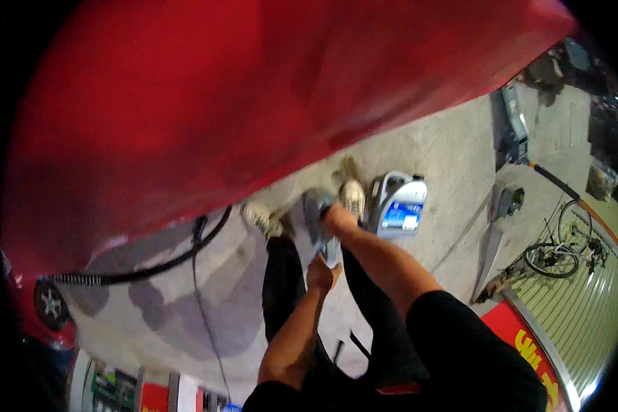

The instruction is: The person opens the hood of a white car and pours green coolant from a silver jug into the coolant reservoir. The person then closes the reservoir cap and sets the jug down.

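The left hand (321, 273) is at a blurred grey object (313, 214) near the right forearm (388, 255) — its kind unclear. A grey jug (399, 207) stands beside one shoe (352, 198) — a red surface (254, 103) fills the top.

The red panel (288, 82) looks smooth with a soft sheen. The grey jug (395, 195) is smooth plastic — the held grey item (316, 203) is probably plastic too, though blur hides its finish. The floor (453, 158) is matt concrete; the trousers (282, 275), matt cloth; the black hose (139, 276), rubbery; the wall (573, 323) — shiny ribbed metal.
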The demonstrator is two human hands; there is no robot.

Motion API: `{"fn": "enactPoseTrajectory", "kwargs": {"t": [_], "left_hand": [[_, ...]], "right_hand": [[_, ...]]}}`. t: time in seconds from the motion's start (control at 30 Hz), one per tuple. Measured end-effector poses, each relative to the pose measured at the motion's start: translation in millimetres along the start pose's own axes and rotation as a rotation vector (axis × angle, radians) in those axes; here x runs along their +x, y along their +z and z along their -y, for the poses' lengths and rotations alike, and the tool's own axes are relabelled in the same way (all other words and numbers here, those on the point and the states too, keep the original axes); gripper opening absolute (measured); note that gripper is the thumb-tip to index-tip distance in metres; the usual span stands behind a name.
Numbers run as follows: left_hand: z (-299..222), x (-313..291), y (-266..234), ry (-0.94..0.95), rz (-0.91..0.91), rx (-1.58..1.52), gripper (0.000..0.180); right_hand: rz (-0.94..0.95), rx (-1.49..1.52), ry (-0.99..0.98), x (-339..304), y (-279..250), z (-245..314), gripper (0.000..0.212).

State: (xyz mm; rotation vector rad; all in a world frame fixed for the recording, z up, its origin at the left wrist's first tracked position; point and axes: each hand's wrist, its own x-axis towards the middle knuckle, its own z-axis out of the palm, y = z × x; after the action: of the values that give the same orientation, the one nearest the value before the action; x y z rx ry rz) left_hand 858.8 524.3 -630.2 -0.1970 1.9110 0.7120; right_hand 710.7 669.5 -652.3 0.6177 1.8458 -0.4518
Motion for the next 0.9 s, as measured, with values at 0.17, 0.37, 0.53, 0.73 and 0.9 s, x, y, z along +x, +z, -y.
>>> {"fn": "enactPoseTrajectory", "kwargs": {"t": [0.17,0.37,0.53,0.73,0.9], "left_hand": [[-40.0,74.1,34.3,-0.173,-0.005,-0.38,0.059],[-44.0,-13.0,20.9,0.024,-0.276,-0.173,0.051],[-166.6,-211.1,-81.0,0.201,-0.287,-0.06,0.056],[-265.3,-345.2,-245.9,0.13,-0.14,-0.065,0.05],[-349.0,-448.2,-303.2,0.33,-0.561,-0.183,0.041]], "right_hand": [[-0.178,-0.446,-0.286,45.8,26.9,-34.5,0.041],[-0.229,-0.239,-0.519,-85.9,-57.6,-32.8,0.057],[-0.211,-0.318,-0.6,-281.1,-147.2,-82.2,0.063],[-0.478,-0.572,-1.051,-443.9,-299.1,-18.4,0.053],[-0.892,-0.491,-0.909,-529.7,-349.9,35.2,0.055]]}}
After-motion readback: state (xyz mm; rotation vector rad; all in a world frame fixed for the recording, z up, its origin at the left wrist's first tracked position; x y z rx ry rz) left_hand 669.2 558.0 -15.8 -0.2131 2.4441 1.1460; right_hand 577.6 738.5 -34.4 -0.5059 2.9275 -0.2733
